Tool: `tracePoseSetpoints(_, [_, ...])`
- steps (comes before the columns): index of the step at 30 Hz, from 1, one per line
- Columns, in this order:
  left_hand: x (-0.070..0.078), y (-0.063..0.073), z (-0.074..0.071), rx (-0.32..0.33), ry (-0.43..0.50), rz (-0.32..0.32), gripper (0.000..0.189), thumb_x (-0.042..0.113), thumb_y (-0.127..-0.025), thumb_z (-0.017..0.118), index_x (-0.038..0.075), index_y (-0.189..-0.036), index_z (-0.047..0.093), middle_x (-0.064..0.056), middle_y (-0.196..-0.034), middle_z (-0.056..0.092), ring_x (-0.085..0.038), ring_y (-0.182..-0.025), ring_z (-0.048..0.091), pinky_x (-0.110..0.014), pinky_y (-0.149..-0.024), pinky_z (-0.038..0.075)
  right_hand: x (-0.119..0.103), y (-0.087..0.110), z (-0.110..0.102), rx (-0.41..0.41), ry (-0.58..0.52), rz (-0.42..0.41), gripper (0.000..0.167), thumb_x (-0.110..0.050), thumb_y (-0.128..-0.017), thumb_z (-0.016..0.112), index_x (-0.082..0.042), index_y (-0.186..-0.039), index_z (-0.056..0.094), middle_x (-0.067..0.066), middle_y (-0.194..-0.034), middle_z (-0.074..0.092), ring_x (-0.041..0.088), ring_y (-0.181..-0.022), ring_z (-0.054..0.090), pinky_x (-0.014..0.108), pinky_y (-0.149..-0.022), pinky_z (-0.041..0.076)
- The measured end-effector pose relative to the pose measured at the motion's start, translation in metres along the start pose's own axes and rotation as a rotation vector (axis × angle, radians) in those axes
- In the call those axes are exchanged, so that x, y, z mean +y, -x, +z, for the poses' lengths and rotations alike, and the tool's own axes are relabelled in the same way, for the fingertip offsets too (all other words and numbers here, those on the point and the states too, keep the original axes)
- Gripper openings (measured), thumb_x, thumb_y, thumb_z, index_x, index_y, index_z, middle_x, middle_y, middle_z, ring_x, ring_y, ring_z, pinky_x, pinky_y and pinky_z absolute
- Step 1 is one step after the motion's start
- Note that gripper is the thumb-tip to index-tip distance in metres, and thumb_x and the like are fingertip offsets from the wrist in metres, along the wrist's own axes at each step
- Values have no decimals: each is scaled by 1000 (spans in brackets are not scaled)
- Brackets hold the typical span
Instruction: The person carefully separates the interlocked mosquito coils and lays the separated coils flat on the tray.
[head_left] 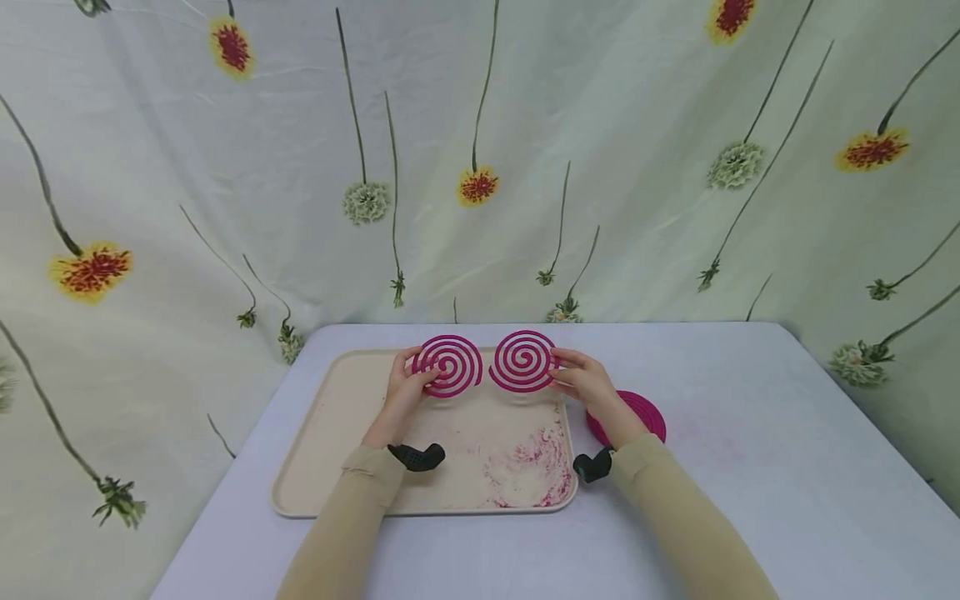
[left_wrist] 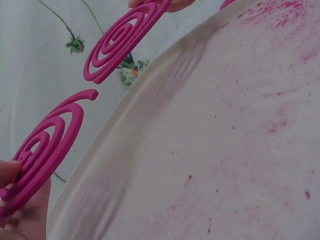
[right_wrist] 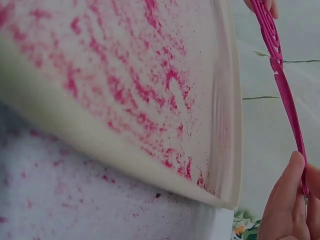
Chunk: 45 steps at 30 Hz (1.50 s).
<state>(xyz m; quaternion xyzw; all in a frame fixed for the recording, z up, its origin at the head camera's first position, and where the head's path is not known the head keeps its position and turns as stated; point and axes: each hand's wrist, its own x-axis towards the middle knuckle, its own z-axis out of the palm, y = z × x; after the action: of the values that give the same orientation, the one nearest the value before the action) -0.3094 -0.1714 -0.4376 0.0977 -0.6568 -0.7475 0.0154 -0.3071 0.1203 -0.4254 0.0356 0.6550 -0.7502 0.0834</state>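
Note:
Two magenta mosquito coils are held up side by side above the tray. My left hand pinches the left coil by its outer side, thumb on the front near its centre. The right coil is gripped at its right edge between the thumb and fingers of my right hand. Both are single flat spirals with gaps between the turns. In the left wrist view, the loose outer end of the left coil lies close to the right coil, with a small gap between them.
A cream tray lies on the white-covered table, its right part smeared with pink powder. More magenta coils lie right of the tray, partly behind my right forearm. A flower-print cloth hangs behind the table.

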Motion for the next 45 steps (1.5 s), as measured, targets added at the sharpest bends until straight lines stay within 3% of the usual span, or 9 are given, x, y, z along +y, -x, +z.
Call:
tracePoseSetpoints(11, [-19,-20,-7,70,-143,-33,57,-6,-88,55,6,-139,33,-21,-140,37,-29,-118,48,-23,-72,52,11,-13,5,30,-24,92,48,8,-89,51,4,-136,44,20,-128,50,9,-78,60,27,-77,55])
tracePoseSetpoints(17, [-19,-22,-11,90,-274,0,57,-3,-87,54,5,-139,33,-20,-143,33,-31,-128,38,-39,-97,44,11,-14,11,27,-21,105,45,7,-91,50,6,-136,44,22,-127,50,11,-79,61,31,-84,53])
tracePoseSetpoints(22, [-13,-19,-9,82,-343,41,58,5,-89,55,7,-142,31,-23,-147,26,-34,-135,27,-43,-107,32,7,-13,15,-7,-67,139,46,1,-95,46,7,-140,36,26,-139,39,27,-106,58,36,-96,45])
tracePoseSetpoints(28, [-3,-11,-7,84,-389,35,62,17,-92,58,7,-145,28,-24,-151,19,-36,-139,18,-46,-111,24,3,-7,7,-174,-67,154,56,-6,-99,44,7,-146,17,26,-148,23,37,-133,30,42,-108,31])
tracePoseSetpoints(31, [-1,-4,-5,104,-436,26,66,26,-91,59,9,-146,26,-20,-152,20,-36,-139,18,-49,-110,23,-1,3,-3,-204,117,72,59,-12,-97,49,6,-146,20,25,-149,24,36,-133,32,41,-106,35])
tracePoseSetpoints(35, [3,11,9,156,-425,69,64,29,-92,59,11,-146,29,-15,-151,24,-35,-138,19,-52,-110,23,-11,23,-21,-171,358,-128,56,-15,-95,54,4,-142,31,27,-142,35,38,-123,45,42,-97,44])
tracePoseSetpoints(41, [11,40,52,219,-189,227,42,17,-91,61,6,-130,47,-14,-136,44,-31,-129,36,-46,-105,34,-26,56,-59,-89,449,-349,47,-15,-96,53,6,-136,41,28,-129,50,35,-110,57,36,-89,50])
tracePoseSetpoints(44, [17,61,76,186,-18,289,32,10,-91,60,0,-120,52,-18,-124,52,-30,-117,47,-41,-99,42,-30,71,-74,-3,486,-430,42,-17,-96,53,3,-132,46,25,-125,55,25,-104,61,25,-85,51])
tracePoseSetpoints(45, [17,66,85,175,42,299,29,8,-91,61,0,-117,53,-17,-119,55,-27,-111,51,-38,-96,45,-20,63,-87,30,490,-469,41,-21,-96,54,-2,-132,49,20,-123,58,21,-102,63,22,-83,51])
